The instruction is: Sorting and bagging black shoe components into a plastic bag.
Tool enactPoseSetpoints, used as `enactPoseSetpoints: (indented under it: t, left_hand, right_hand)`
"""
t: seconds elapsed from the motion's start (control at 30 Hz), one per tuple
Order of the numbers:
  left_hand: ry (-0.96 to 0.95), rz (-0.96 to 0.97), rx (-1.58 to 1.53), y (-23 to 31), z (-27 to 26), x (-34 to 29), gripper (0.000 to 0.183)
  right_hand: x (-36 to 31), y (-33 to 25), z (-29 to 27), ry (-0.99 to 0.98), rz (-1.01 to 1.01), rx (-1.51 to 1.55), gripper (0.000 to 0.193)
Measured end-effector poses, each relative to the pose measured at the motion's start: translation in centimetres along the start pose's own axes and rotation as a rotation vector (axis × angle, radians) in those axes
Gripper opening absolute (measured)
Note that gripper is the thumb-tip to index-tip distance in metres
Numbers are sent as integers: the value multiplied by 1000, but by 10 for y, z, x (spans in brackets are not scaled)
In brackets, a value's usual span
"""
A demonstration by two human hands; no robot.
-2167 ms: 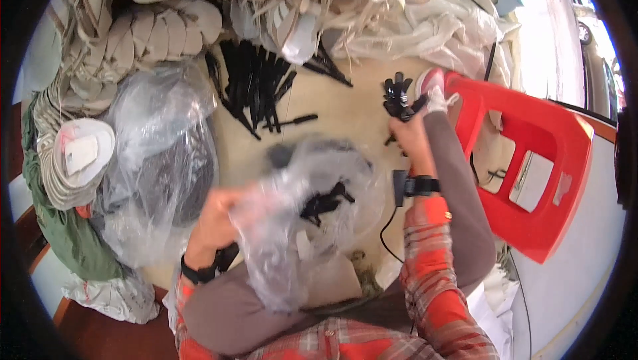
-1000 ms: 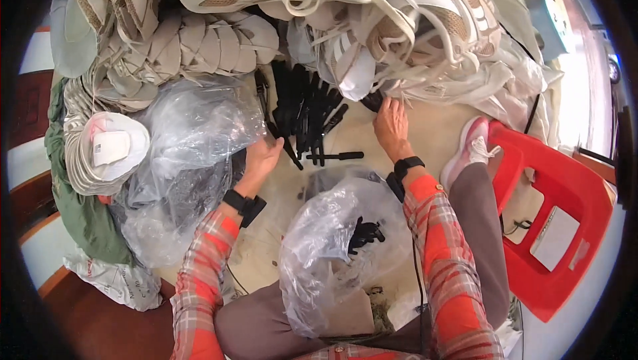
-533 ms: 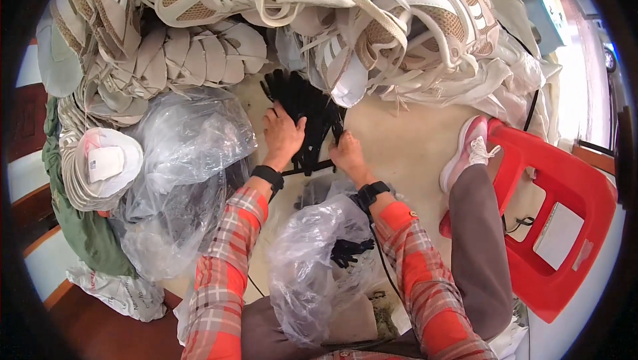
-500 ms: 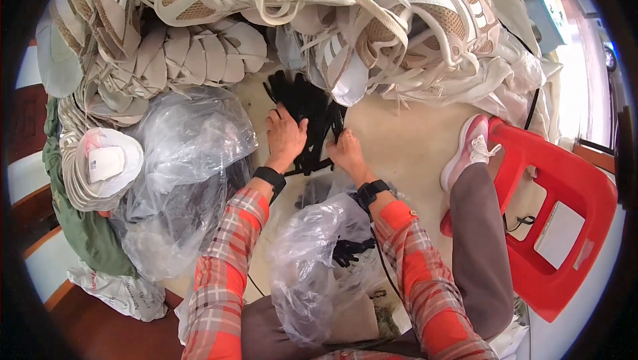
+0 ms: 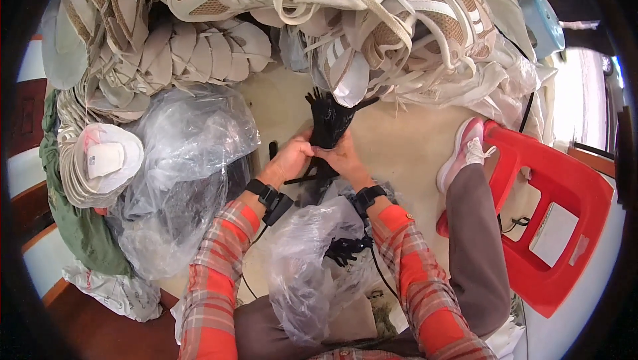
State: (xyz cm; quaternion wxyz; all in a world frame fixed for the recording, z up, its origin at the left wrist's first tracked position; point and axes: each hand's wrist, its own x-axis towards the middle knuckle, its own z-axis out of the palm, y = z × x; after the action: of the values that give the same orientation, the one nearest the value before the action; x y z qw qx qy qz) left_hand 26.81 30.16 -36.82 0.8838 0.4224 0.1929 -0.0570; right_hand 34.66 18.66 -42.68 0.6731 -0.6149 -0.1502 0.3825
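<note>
Between both hands, over the pale work surface, is a bundle of thin black strips [image 5: 331, 117], gathered at its near end and fanned out at its far end. My left hand [image 5: 294, 158] closes on the bundle's near end from the left, thumb bent inward. My right hand [image 5: 343, 156] grips the same end from the right, with its fingers partly hidden. A few loose black strips [image 5: 312, 175] lie just below the hands. Nearer to me, a clear plastic bag [image 5: 309, 247] rests by my lap, and more black strips [image 5: 345, 250] show at its opening.
Beige shoe uppers [image 5: 432, 27] with laces are heaped along the far side. Stacked pale shoe pieces [image 5: 109, 164] and a large clear plastic bag [image 5: 193, 134] stand at the left. A red plastic stool [image 5: 585, 204] is at the right, with a blue stool [image 5: 543, 24] beyond.
The spread black strips have been gathered into one bundle. My hands, which were apart on the pile, have come together around its near end.
</note>
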Motion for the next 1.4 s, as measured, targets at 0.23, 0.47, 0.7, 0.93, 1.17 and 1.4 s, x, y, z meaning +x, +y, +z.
enactPoseSetpoints:
  t: [0.23,0.47,0.7,0.93,1.17,1.4]
  left_hand:
    - [230,-239,-398,-22,1,-3,35]
    - [234,-301,103,-20,38,2,34]
    - [165,-360,483,110,94,-58,56]
    - [13,-155,1221,141,172,-152,62]
    - [412,-142,410,100,140,-154,21]
    - [489,-237,371,97,148,-162,36]
  right_hand:
    - [-12,-34,-6,-16,186,315,42]
    - [-45,-25,-24,242,355,514,36]
    - [-52,-49,-51,607,310,653,40]
    - [-91,-179,-138,560,-34,235,34]
    - [-220,-273,-122,19,40,-298,46]
    - [-248,-145,-65,-653,409,-566,67]
